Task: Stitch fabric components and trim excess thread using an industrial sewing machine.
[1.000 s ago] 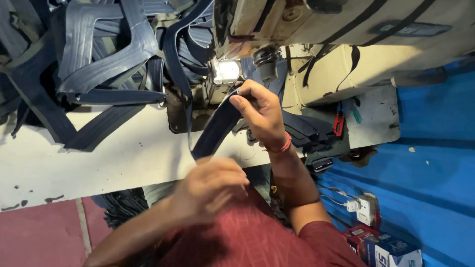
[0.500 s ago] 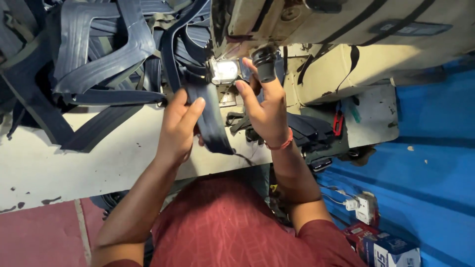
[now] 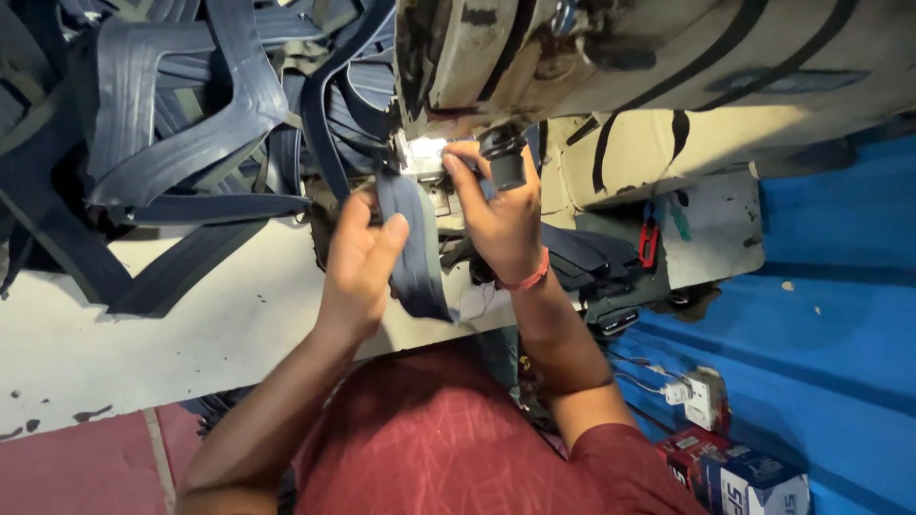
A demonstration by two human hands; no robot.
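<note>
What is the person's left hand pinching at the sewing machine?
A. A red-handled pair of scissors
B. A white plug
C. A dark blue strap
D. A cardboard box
C: the left hand pinches the dark blue strap between thumb and fingers, just below the lit needle area of the sewing machine, while the right hand holds the strap's upper end there.
</note>
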